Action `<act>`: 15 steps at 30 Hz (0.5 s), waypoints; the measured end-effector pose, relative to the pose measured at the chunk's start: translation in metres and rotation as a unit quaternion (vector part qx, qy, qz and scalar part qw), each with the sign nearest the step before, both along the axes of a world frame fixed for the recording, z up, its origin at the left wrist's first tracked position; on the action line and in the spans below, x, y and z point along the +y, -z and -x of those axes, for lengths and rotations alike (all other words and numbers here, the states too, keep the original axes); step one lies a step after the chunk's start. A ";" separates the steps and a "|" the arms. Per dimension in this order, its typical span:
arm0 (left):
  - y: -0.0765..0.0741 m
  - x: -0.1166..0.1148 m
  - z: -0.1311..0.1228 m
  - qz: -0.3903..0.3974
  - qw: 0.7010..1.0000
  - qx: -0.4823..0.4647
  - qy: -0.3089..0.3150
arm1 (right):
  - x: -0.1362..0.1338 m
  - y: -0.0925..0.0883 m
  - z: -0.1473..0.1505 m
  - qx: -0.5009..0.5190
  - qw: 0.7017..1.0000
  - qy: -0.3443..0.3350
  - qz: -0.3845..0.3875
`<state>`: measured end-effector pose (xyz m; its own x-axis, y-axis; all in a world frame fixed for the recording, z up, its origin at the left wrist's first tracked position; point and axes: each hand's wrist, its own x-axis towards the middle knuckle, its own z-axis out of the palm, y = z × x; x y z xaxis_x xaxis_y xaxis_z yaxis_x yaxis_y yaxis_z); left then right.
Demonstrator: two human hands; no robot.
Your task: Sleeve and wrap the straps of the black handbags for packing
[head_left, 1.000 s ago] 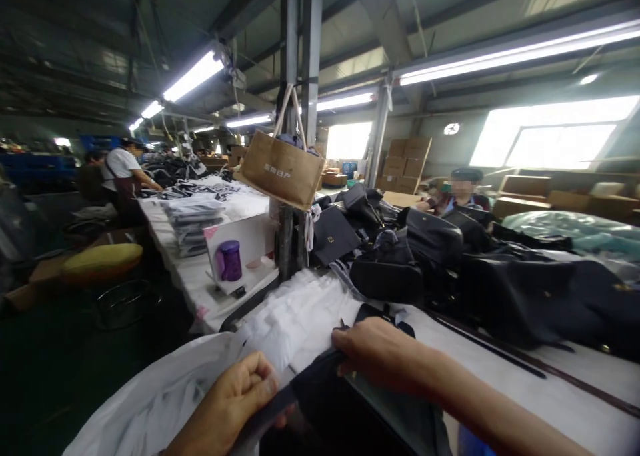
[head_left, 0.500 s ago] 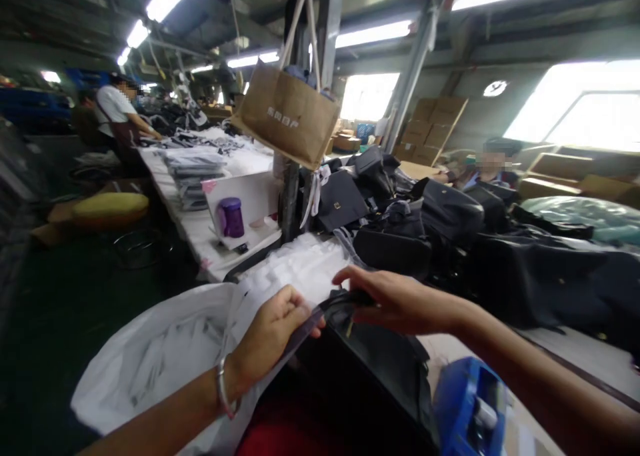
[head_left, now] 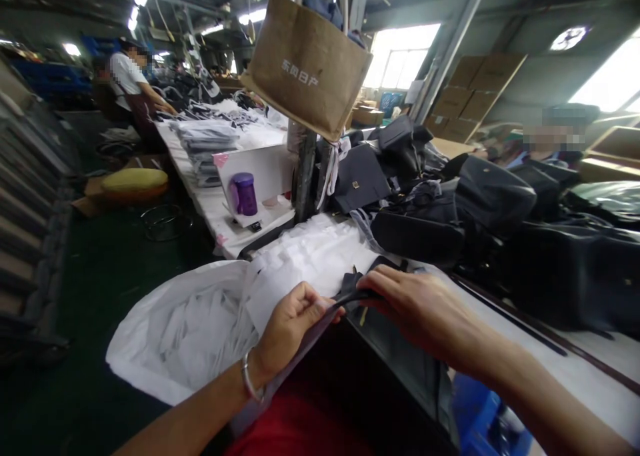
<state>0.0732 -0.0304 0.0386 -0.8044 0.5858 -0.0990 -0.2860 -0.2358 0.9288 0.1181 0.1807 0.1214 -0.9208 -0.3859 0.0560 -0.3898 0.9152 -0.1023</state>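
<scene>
The black bag (head_left: 395, 369) sits at the near edge, right of centre, leaning between the body and the white table (head_left: 540, 369). Its upper edge is raised, and a dark strip (head_left: 356, 296) runs along the top of it. The left hand (head_left: 290, 319) pinches that strip between thumb and fingertips, while the right hand (head_left: 413, 303) is clamped over it just to the right — the two hands are close together but not touching. A thin greyish edge trails down from the left hand; whether it belongs to the bag or is a separate sheet, I cannot tell.

Work on this bag looks partway along: the strip is gripped at two places, yet the bag is in hand rather than set down with the others. Whether the strip is fully fixed cannot be told, as the fingers cover much of it.

On the far right, a heap of black bags (head_left: 493, 193) covers much of the table, and nothing shows which of them are finished. Plenty of material appears to be left: a pile of white sheets (head_left: 310, 246) lies just beyond the hands, and a white sack (head_left: 127, 363) at near left holds many pale pieces (head_left: 205, 336) — neither hand touches these. A blue container (head_left: 470, 409) stands at near right, partly hidden by the right forearm.
</scene>
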 end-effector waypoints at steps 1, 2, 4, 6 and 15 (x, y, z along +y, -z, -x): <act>0.005 0.001 0.002 0.008 1.000 -0.006 -0.003 | -0.004 0.008 0.003 -0.002 1.000 -0.011 -0.023; 0.010 0.002 0.004 0.012 1.000 -0.019 -0.002 | -0.008 0.017 0.005 -0.008 0.999 -0.023 -0.039; 0.021 0.003 0.005 0.007 0.999 -0.043 0.013 | -0.015 0.035 0.009 -0.026 0.997 -0.043 -0.051; 0.028 0.004 0.004 0.002 0.998 -0.059 0.031 | -0.021 0.047 0.012 -0.043 0.997 -0.044 -0.054; -0.006 -0.024 -0.003 0.055 0.994 -0.065 0.065 | -0.015 0.004 0.021 -0.124 0.988 -0.084 0.024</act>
<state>0.0760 -0.0546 0.0450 -0.6990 0.6632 -0.2675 -0.4274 -0.0875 0.8998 0.0968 0.1656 0.1177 -0.8317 -0.5368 -0.1420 -0.4931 0.8316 -0.2556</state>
